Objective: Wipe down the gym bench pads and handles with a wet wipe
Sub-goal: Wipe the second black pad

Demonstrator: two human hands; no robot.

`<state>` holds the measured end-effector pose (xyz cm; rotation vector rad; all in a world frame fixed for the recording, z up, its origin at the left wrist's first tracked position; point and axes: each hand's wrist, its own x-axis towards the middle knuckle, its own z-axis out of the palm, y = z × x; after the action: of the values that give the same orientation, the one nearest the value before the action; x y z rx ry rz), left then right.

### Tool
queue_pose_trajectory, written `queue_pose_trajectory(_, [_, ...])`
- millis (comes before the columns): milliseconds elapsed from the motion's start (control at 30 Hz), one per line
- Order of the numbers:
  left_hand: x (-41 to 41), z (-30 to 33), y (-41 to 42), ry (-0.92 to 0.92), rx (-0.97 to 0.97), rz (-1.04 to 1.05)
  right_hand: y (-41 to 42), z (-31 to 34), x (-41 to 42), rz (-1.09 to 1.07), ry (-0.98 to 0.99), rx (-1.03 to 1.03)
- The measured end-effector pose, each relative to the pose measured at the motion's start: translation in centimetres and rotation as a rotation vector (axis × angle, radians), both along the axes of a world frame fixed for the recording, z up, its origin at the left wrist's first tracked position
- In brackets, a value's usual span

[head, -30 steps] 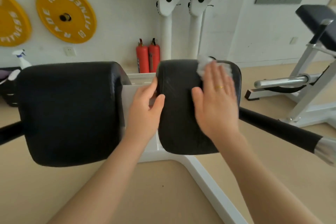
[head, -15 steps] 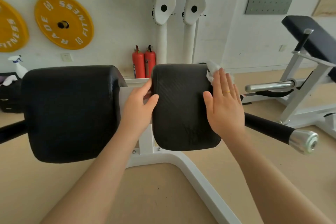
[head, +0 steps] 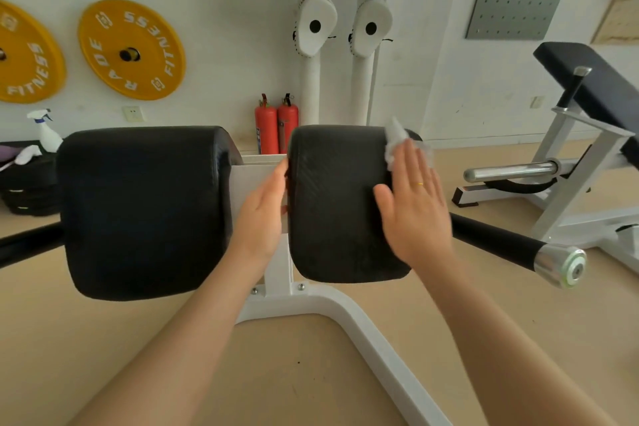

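Two black pads sit side by side on a white frame: a wide left pad (head: pixel 141 211) and a narrower right pad (head: pixel 335 204). My right hand (head: pixel 415 207) lies flat on the right pad's right side, pressing a crumpled white wet wipe (head: pixel 394 142) under its fingers near the upper right corner. My left hand (head: pixel 264 214) rests in the gap between the pads, its fingers against the right pad's left edge. A black handle with a chrome end cap (head: pixel 560 264) sticks out to the right of that pad.
The white frame base (head: pixel 366 332) runs toward me across the tan floor. Another bench with a chrome bar (head: pixel 511 171) stands at right. Two red fire extinguishers (head: pixel 276 124), yellow weight plates (head: pixel 131 48) and a spray bottle (head: pixel 46 131) are along the back wall.
My right hand has slid with the wipe from the middle of the right pad to its right side. My left hand has loosened from the pad's left edge.
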<state>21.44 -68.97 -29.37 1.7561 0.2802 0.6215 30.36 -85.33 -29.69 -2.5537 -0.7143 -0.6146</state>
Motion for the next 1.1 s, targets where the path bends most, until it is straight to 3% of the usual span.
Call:
queue_pose_trajectory(133, [-0.8, -0.7, -0.8, -0.012, -0.088, -0.123, 1.5, 0.0, -0.9, 0.012, 0.023, 0.054])
queue_pose_trajectory(300, [-1.0, -1.3, -0.3, -0.011, -0.135, -0.179, 6.9, -1.7, -4.7, 0.202, -0.101, 0.009])
queue_pose_trajectory(433, [-1.2, -1.0, -0.5, 0.015, -0.090, -0.169, 6.4, -2.4, -4.3, 0.301, -0.216, -0.097])
queue_pose_trajectory(733, [-0.4, -1.2, -2.4, 0.054, -0.026, -0.068, 0.4, -2.4, -1.4, -0.017, -0.037, 0.031])
queue_pose_trajectory(967, [-1.8, -1.5, -2.3, -0.017, -0.140, -0.109, 5.3, -4.6, -5.0, 0.158, -0.162, -0.049])
queue_pose_trajectory(1100, [-2.8, -3.0, -2.6, -0.009, -0.159, -0.094, 3.1, -4.4, -3.5, 0.194, -0.201, -0.095])
